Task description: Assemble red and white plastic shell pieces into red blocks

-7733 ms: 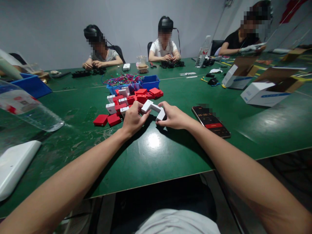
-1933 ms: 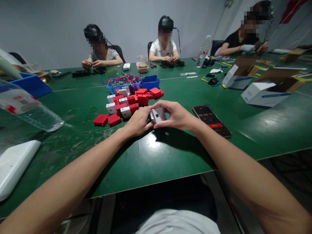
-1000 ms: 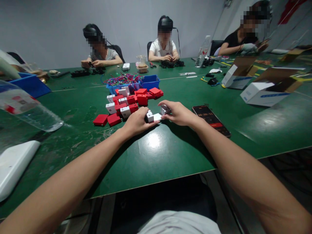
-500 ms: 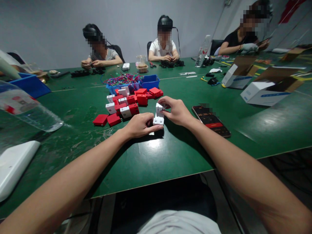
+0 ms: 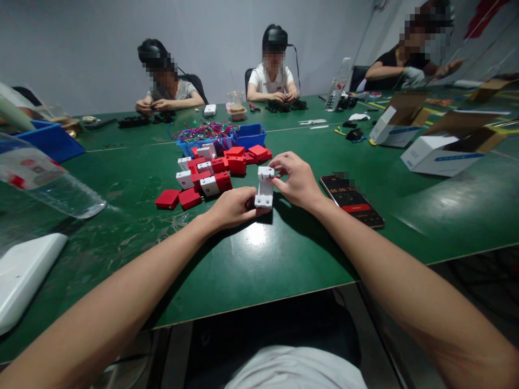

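Note:
Between both hands is a white plastic housing (image 5: 265, 187), its two ends showing small holes; whether it is one piece or two joined, I cannot tell. My left hand (image 5: 233, 208) grips its lower end, thumb along the near side and the other fingers partly hidden. At the upper right, my right hand (image 5: 298, 178) pinches the other end with thumb and fingertips. Just left of and beyond my hands lies a group of red blocks (image 5: 190, 200) and white blocks (image 5: 210, 186) of similar size.
Blue bins (image 5: 249, 135), one heaped with coloured wires (image 5: 203, 131), stand behind the blocks. A phone (image 5: 352, 201) lies right of my right hand. Opened white boxes (image 5: 440, 154) are farther right. A plastic bottle (image 5: 52, 178) and white case (image 5: 30, 275) are at left. Several people sit across the table.
The upper end of the white housing has turned in my right fingers, so its holed face now shows. My left hand has barely moved.

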The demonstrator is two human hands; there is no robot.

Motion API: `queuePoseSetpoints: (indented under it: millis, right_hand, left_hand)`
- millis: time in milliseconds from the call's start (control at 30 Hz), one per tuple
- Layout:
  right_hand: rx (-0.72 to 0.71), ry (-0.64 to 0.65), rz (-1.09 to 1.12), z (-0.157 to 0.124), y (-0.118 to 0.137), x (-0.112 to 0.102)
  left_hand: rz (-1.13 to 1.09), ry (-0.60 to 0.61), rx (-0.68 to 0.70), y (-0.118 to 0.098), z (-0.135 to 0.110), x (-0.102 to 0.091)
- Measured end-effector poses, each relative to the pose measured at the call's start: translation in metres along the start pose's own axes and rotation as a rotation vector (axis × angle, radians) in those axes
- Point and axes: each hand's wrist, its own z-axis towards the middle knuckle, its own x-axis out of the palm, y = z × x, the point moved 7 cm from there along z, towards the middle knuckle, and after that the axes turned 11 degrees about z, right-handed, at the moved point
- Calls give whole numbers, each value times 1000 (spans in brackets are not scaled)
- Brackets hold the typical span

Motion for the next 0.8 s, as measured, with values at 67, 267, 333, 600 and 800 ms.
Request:
queuePoseSetpoints:
  millis: [67,267,333,600,800]
  right_hand:
    - [-38,15,-14,0,4,1]
    - [-93,74,33,-2,11,6]
    - [-89,88,51,-2,9,8]
    - [-60,127,25,-3,4,13]
    - [-42,137,-51,-3,-6,15]
  left_hand:
    - [-7,11,-5,0,0,1]
    - [8,30,-15,1,1,3]
    - [10,36,-18,1,1,3]
    - [16,51,-25,1,1,3]
    - [12,45,-14,1,1,5]
